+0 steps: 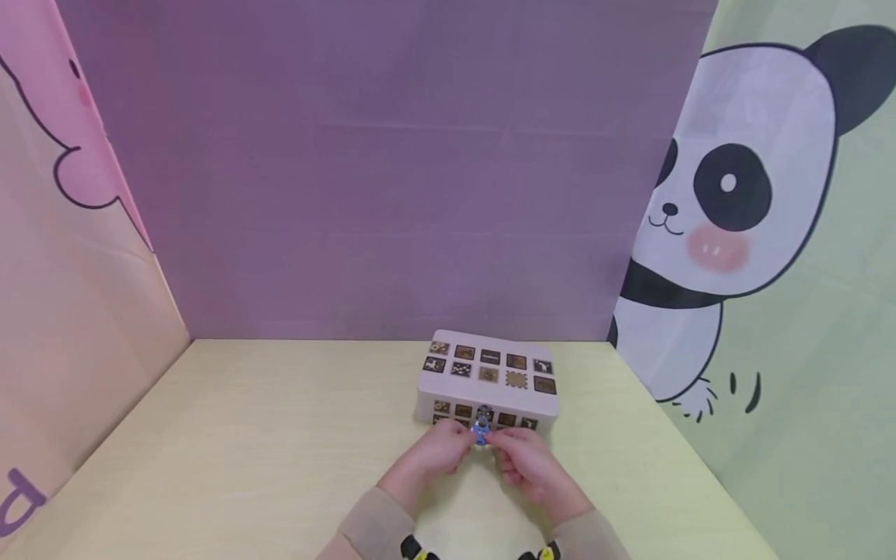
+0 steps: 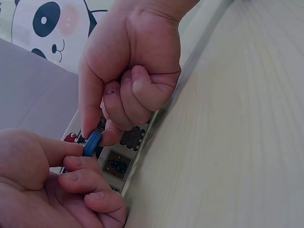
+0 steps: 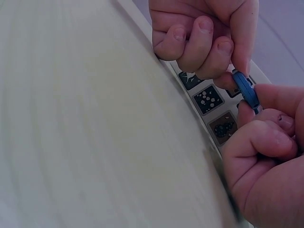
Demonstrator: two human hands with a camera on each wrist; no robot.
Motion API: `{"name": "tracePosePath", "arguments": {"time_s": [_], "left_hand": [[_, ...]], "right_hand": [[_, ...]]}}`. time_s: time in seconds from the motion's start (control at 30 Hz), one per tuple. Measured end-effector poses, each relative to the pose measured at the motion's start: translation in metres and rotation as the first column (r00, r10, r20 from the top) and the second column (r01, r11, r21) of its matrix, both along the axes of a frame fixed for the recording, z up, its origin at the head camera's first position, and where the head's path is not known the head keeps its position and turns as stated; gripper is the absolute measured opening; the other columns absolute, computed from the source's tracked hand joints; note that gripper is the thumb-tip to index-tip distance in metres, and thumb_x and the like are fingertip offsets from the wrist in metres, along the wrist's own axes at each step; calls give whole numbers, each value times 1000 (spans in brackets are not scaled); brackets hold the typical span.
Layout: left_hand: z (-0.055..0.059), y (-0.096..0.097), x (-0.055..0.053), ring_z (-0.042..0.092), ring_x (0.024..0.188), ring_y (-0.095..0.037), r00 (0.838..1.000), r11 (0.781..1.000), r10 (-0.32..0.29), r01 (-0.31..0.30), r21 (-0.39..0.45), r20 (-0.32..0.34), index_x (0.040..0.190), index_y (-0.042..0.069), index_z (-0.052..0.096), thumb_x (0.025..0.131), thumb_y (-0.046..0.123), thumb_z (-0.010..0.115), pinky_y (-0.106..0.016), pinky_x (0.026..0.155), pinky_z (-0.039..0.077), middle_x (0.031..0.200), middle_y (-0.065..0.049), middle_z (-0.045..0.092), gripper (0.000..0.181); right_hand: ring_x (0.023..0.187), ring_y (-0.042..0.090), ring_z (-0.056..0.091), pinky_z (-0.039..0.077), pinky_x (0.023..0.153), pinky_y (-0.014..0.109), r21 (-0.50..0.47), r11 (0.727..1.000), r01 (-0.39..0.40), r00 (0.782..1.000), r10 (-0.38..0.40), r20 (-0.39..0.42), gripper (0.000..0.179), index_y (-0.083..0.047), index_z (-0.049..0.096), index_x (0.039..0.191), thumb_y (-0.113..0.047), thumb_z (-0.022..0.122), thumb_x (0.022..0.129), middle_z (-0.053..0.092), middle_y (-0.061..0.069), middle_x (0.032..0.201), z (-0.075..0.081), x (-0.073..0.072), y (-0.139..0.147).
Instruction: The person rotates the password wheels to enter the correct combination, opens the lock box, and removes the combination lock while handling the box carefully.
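A small blue padlock (image 1: 481, 432) with a metal shackle hangs at the metal latch (image 1: 484, 411) on the front of a white tin box (image 1: 490, 397). Small dark and brown square pictures cover the box's lid and front. My left hand (image 1: 442, 447) pinches the padlock's left side between thumb and forefinger. From the other side, my right hand (image 1: 526, 459) pinches its right side. In the left wrist view the blue body of the padlock (image 2: 91, 143) shows edge-on between both hands' fingertips. The remaining fingers of both hands are curled in.
The box stands on a pale wood-grain table (image 1: 280, 443), right of centre towards the back. Behind the table hangs a purple cloth (image 1: 385, 171). A panda print (image 1: 756, 171) covers the right side wall, a pink figure the left one.
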State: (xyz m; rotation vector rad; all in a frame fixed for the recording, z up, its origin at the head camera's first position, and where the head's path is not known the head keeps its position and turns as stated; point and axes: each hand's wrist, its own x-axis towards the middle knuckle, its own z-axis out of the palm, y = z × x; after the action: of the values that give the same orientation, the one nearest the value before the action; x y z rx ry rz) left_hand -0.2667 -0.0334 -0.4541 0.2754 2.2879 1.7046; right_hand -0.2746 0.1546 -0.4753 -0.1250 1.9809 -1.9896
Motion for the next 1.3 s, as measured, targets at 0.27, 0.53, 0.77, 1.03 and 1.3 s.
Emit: {"name": "tracePosePath", "arguments": {"time_s": [0.27, 0.53, 0.77, 1.03, 1.3], "left_hand": [[0, 0, -1, 30, 45, -7, 1000, 1000, 1, -1, -6, 1, 84, -4, 61, 104, 16, 53, -21, 44, 26, 57, 7, 40, 30], [1, 0, 0, 30, 46, -7, 1000, 1000, 7, -7, -2, 4, 86, -7, 62, 104, 15, 52, -21, 44, 26, 57, 7, 39, 31], [1, 0, 0, 30, 46, -7, 1000, 1000, 6, -6, -1, 4, 87, -8, 63, 105, 15, 52, -21, 44, 26, 57, 6, 39, 31], [2, 0, 1, 29, 45, -6, 1000, 1000, -1, 1, -3, 0, 80, -3, 60, 104, 15, 53, -21, 43, 25, 56, 7, 39, 30], [4, -1, 1, 28, 44, -6, 1000, 1000, -5, 5, -18, 2, 82, -6, 60, 104, 15, 52, -21, 42, 24, 56, 7, 38, 31]], "right_hand": [[52, 6, 33, 28, 45, 19, 9, 1000, 7, 1000, -7, 4, 22, -2, 68, 102, -23, 63, 100, 40, -7, 65, -1, 0, 0], [52, 6, 32, 28, 45, 19, 7, 1000, 7, 1000, -7, 2, 23, -1, 68, 102, -23, 63, 100, 40, -7, 64, 0, 0, 0], [52, 6, 32, 28, 45, 20, 3, 1000, 2, 1000, -2, 5, 23, 0, 68, 101, -23, 63, 100, 40, -6, 64, 0, 0, 0], [52, 6, 32, 27, 45, 19, -12, 1000, 5, 1000, -5, 28, 27, -2, 68, 102, -29, 60, 102, 39, -8, 64, 0, 0, 3], [51, 4, 32, 27, 45, 19, -49, 998, 40, 997, -36, 74, 43, -3, 65, 99, -45, 56, 103, 39, -10, 62, 2, 0, 6]]}}
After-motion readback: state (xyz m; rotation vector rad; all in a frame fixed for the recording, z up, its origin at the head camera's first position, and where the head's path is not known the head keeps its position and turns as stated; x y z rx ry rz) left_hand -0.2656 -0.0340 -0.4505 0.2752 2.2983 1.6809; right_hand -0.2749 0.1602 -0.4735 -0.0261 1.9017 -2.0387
